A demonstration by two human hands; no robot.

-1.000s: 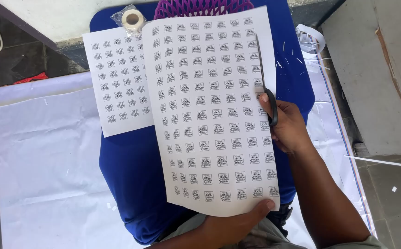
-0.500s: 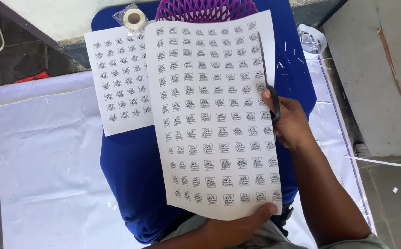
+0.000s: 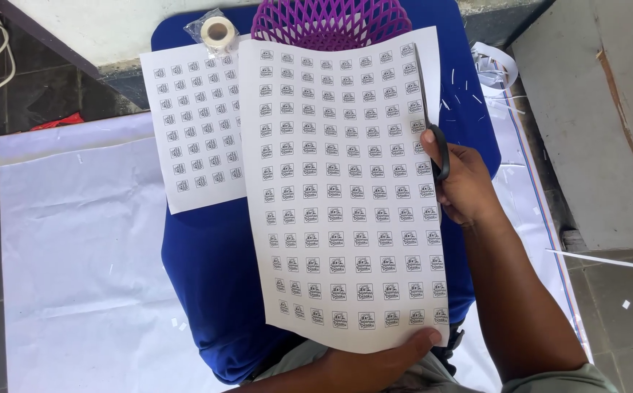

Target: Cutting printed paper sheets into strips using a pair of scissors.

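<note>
While we hold the big sheet of stickers (image 3: 345, 196) up over the blue worktop (image 3: 214, 276), we are cutting along its right side. Our right hand (image 3: 465, 185) is closed around the handles of the scissors (image 3: 429, 120), and the thin blades point up along the edge of the paper, next to the last column of little printed squares. Our left hand (image 3: 374, 360) pinches the bottom edge of the same sheet, with the thumb on top of the paper and the other fingers hidden under it.

We think the cut is only partly done, since the blades sit near the upper part of the edge. The next snip needs the sheet kept flat and tight, and the blades kept in the white gap so they miss the squares.

A second sheet of stickers (image 3: 192, 131) lies flat on the worktop, partly tucked under the one we hold. A purple basket (image 3: 331, 25) with a net-like wall stands at the far end, and the top of our sheet covers part of it. We cannot see what is inside it. A roll of tape (image 3: 218, 30) sits just beside the basket in a clear bag. Small white paper scraps (image 3: 469, 94) lie on the worktop to the right of the scissors. White sheeting (image 3: 76, 240) covers the floor around us.
</note>
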